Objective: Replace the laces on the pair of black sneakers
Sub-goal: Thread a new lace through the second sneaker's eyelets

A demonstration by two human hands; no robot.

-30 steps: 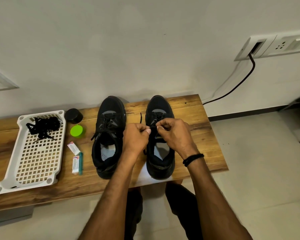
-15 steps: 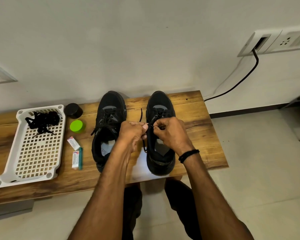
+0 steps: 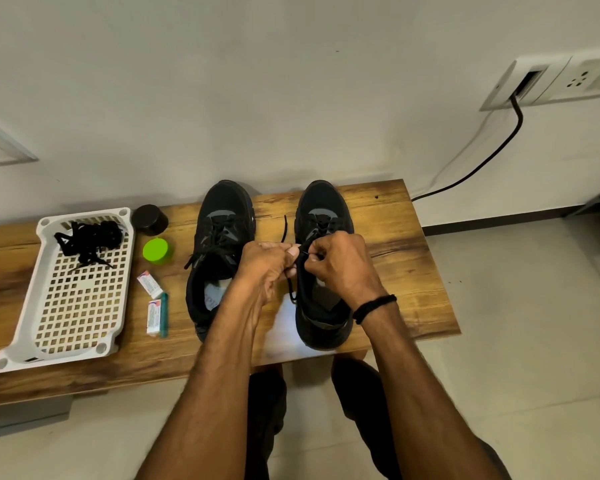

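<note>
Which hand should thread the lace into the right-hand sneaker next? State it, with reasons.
Probably the right. The right hand sits over the right-hand sneaker, pinching the lace close to its eyelets; the left hand pinches the lace off to that sneaker's side.

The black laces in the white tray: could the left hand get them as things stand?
Likely yes, once freed: the left hand pinches the right sneaker's lace now. Nothing tall stands between it and the black laces, only the left sneaker and a green lid.
</note>
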